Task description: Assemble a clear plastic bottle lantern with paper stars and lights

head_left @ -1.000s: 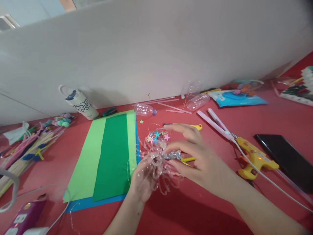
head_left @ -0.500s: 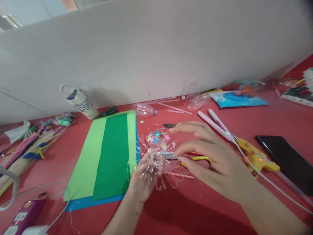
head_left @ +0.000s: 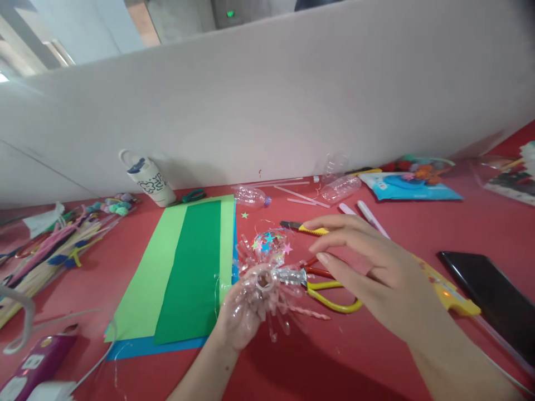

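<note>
My left hand (head_left: 239, 314) grips a clear plastic bottle top (head_left: 264, 280) whose side is cut into many thin strips that splay outward. Its round neck opening faces toward me. To the right my right hand (head_left: 359, 262) hovers with fingers apart and nothing visible between them. Below it, scissors (head_left: 334, 285) with red and yellow handles lie on the table, their blades partly behind the strips. Coloured paper stars (head_left: 267, 241) gather just beyond the bottle top. A yellow and black utility knife (head_left: 311, 229) rests partly behind my right fingers.
Green paper sheets (head_left: 190, 262) lie on the left, with a tumbler (head_left: 152, 181) behind. Cut bottles (head_left: 340, 189) and a blue wipes pack (head_left: 412, 186) line the wall. A yellow glue gun (head_left: 453, 295) and black phone (head_left: 485, 289) sit right; a purple power strip (head_left: 37, 362) sits left.
My right hand has drawn slightly away from the strips, showing more of the scissors. The bottle top has turned so its neck opening shows. The view has tilted up a little.
</note>
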Demonstrator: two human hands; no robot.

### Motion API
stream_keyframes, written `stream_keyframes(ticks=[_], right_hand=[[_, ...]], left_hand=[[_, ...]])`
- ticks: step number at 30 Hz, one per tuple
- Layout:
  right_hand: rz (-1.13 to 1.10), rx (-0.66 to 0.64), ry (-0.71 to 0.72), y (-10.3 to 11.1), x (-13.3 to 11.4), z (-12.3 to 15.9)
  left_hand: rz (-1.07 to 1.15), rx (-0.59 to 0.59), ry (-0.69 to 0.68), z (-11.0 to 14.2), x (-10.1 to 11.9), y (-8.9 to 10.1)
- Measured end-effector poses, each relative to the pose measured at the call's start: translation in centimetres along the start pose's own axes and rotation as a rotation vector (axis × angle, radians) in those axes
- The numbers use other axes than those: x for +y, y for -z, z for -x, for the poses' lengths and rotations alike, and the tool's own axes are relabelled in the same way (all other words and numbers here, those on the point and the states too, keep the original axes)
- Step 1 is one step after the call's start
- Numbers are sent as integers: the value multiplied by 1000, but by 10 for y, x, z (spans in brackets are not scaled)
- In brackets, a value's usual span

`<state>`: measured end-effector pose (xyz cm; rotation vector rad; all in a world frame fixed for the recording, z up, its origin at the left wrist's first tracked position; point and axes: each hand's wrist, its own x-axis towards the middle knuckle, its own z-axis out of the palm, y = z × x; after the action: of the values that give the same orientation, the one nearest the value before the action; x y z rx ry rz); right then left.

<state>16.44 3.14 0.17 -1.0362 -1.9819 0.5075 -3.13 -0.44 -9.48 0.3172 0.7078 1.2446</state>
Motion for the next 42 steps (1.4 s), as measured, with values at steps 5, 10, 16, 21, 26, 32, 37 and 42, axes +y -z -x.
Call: stream_keyframes(ticks=[5,10,16,21,26,32,37,42], right_hand=[[-29,-5,-55,-2,-1,-2],[-15,12,22,-4,-8,-2],[42,43,115,-3,-22,3],[86,20,154,-3,-31,6],[69,6,159,-5,-33,6],[79,-25,122,-7,-25,3],[129,12,110,-3,-22,4],[132,-2,151,-3,-30,8]], left_hand=[[10,52,23,-1,-1,-1],[100,37,27,3,1,-3],[176,-10,34,11,5,-13],[155,-40,18,12,7,-14],[156,-18,-49,6,8,-8],[172,48,10,3,9,-1],[228,93,44,4,8,-1],[220,66,42,4,5,-3]])
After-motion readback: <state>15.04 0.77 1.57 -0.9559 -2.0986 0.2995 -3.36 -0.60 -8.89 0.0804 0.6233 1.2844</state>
